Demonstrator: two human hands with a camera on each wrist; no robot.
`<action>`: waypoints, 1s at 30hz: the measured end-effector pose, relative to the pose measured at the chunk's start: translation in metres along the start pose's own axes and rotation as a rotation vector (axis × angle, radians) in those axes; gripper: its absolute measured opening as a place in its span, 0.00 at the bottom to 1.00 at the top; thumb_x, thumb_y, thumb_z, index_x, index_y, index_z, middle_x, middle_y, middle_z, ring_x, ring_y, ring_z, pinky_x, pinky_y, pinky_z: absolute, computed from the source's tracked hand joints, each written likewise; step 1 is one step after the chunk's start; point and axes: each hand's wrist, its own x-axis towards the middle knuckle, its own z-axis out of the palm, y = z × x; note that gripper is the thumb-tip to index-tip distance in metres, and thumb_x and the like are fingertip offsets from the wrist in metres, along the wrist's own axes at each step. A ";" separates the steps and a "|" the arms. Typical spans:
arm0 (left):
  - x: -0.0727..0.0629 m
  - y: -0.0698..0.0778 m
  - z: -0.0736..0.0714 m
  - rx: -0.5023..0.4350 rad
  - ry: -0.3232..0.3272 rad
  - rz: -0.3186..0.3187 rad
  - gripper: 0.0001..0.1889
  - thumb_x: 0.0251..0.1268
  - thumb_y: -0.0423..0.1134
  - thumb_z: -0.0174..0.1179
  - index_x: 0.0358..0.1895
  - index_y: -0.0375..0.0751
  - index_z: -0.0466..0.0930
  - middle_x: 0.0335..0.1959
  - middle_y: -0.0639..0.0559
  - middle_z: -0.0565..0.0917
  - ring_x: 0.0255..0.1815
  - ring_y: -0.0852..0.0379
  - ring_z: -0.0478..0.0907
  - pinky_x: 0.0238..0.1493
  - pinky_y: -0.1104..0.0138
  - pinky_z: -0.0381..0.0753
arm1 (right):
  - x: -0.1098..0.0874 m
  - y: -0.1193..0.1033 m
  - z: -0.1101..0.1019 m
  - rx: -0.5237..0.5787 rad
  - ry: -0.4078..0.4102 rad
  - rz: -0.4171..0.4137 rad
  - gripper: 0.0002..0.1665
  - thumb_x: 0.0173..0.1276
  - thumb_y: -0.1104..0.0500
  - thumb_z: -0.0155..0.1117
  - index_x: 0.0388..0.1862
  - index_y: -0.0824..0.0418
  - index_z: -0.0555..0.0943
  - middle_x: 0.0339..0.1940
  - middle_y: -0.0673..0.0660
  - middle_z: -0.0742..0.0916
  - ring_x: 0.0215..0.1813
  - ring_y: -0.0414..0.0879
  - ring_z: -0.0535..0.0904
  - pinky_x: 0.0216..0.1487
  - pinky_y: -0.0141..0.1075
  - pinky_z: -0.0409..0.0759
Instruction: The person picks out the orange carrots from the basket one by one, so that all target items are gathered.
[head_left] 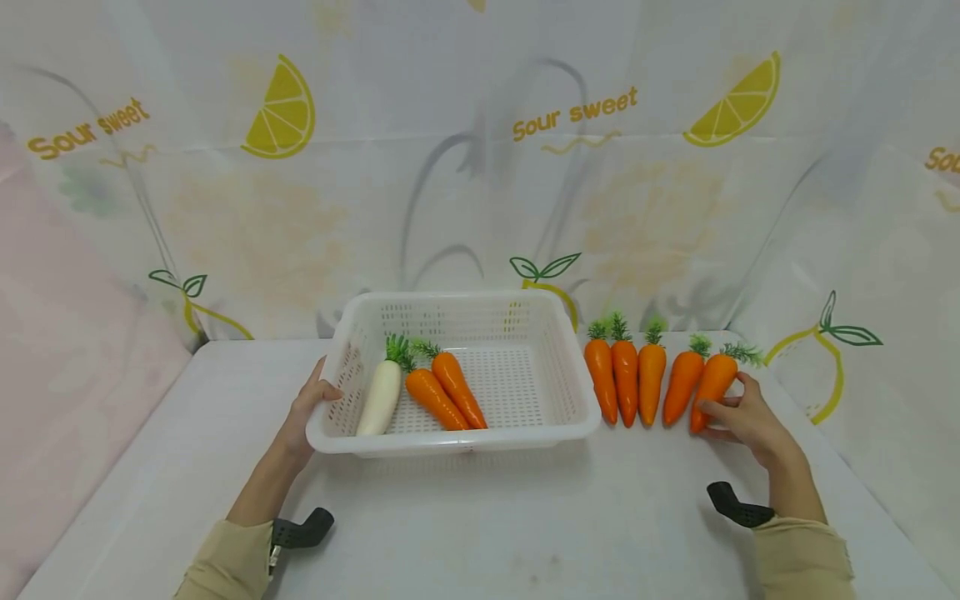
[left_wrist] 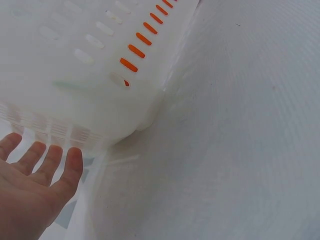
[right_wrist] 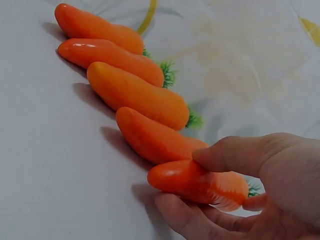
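Observation:
A white plastic basket (head_left: 465, 442) stands on the table, holding a white radish (head_left: 381, 398) and two carrots (head_left: 437, 400) with green tops. My left hand (head_left: 303, 408) holds the basket's left side, the thumb over its rim. In the left wrist view the left fingers (left_wrist: 52, 160) reach the outer wall of the basket (left_wrist: 90, 100). At the right, my right hand (head_left: 750, 417) pinches the rightmost carrot (head_left: 716, 379) in a row, thumb on one side and fingers on the other. That carrot (right_wrist: 200, 182) lies beside its neighbour (right_wrist: 155, 135) in the right wrist view.
Several carrots (head_left: 651, 383) lie side by side right of the basket, tips toward me. Behind the white table (head_left: 480, 533) hangs a cloth (head_left: 465, 208) printed with lemons. Each wrist wears a black device (head_left: 303, 529).

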 end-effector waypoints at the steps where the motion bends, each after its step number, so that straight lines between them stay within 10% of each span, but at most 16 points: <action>1: 0.000 0.000 0.000 0.002 0.000 0.002 0.40 0.56 0.37 0.32 0.76 0.50 0.32 0.77 0.39 0.38 0.75 0.33 0.36 0.65 0.34 0.37 | 0.001 0.000 0.000 0.006 0.000 0.004 0.59 0.69 0.55 0.54 0.68 0.72 0.18 0.56 0.77 0.63 0.37 0.36 0.78 0.42 0.37 0.82; 30: 0.000 0.001 0.000 0.002 0.004 -0.006 0.39 0.57 0.37 0.32 0.76 0.51 0.33 0.77 0.41 0.39 0.76 0.34 0.36 0.65 0.34 0.37 | 0.007 -0.003 0.010 0.032 0.013 0.047 0.58 0.70 0.51 0.53 0.70 0.70 0.20 0.60 0.78 0.62 0.36 0.35 0.79 0.40 0.36 0.82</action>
